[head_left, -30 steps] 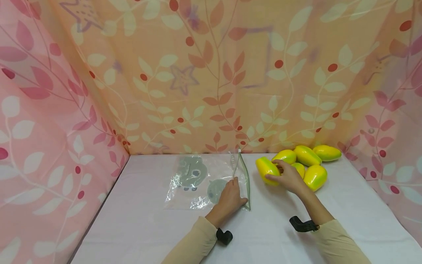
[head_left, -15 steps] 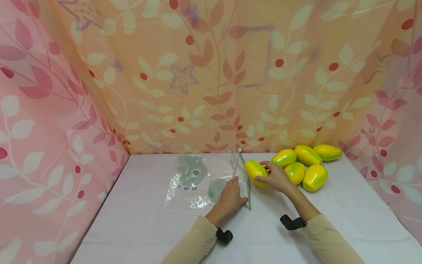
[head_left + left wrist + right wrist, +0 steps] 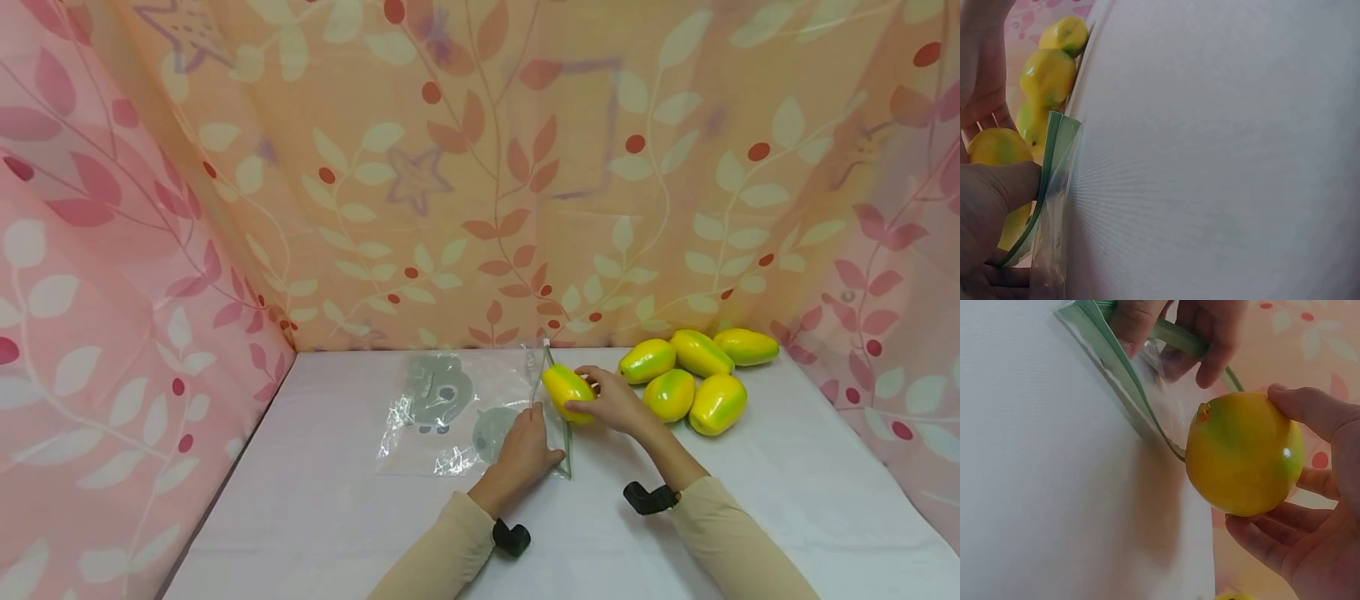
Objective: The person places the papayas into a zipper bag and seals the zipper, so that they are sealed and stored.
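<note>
A clear zip bag (image 3: 450, 433) with green-grey cartoon prints lies flat on the table, its green-edged mouth to the right. My left hand (image 3: 521, 450) holds that mouth apart, thumb at the near green edge (image 3: 1141, 390) and fingers at the far one. In my right hand (image 3: 611, 402) is a glossy yellow-green mango (image 3: 567, 393), gripped between thumb and fingers at the bag's mouth. The right wrist view shows the mango's stem end (image 3: 1204, 412) toward the bag; whether they touch I cannot tell. The mango's far side is hidden.
Several more mangoes (image 3: 717, 404) lie grouped at the table's back right. The white tabletop (image 3: 300, 517) is enclosed by leaf-patterned cloth (image 3: 480, 167) at the back and sides. A black wrist mount (image 3: 648, 498) sits on each forearm.
My right hand has carried the mango leftward, from beside the other mangoes to the bag's mouth. The left hand and bag have stayed in place.
</note>
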Demonstrator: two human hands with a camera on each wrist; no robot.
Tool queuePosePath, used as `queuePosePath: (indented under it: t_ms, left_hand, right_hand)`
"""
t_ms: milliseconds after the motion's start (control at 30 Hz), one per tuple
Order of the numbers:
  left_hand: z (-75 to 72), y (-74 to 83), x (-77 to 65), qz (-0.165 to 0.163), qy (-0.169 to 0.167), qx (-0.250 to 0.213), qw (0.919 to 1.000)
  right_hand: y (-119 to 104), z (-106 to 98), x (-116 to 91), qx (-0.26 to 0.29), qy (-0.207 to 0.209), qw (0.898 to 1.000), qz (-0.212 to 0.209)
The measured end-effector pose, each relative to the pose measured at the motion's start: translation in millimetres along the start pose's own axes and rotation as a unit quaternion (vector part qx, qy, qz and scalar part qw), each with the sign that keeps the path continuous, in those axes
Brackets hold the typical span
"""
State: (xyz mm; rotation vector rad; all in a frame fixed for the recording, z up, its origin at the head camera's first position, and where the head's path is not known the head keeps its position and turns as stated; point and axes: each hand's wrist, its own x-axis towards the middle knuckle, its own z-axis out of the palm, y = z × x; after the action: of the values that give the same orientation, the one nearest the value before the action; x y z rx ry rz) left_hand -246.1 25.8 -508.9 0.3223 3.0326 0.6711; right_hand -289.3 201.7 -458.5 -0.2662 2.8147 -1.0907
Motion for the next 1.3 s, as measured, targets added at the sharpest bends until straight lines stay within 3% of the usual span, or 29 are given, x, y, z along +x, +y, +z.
queuePosePath:
  t_ms: [833,1300]
  left_hand:
    - [-0.5,-0.4,-2.7,0.025,0.015,0.017,0.9994]
    - [-1.4,-1.8,-2.9,0.019,0.035,-0.017,0.9991]
  right_hand:
    - [-4.4,17.9,21.6,-0.016,-0.015,1.000,-0.005]
    - [0.6,17.9,25.2,0.000,-0.027,1.000,0.012]
